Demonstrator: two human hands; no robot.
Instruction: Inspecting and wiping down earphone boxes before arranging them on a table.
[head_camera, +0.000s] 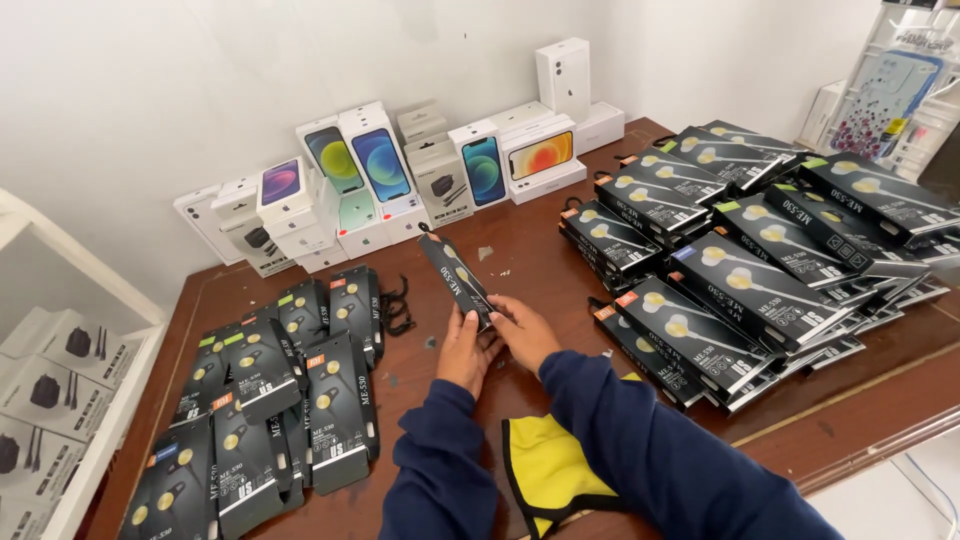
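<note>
Left of bench (520, 265): black earphone boxes (290, 400) laid out in loose overlapping rows. Centre: left hand (463, 350) and right hand (525, 335) both closed on lower end of one slim black earphone box (456, 278), raised and tilted above bench. Right: taller stacks of earphone boxes (740, 270), apparently unsorted; phone boxes (400, 170) against wall.

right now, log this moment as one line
left hand and right hand: both hold long black earphone box | under it: brown wooden table | sides: black box stacks
</note>
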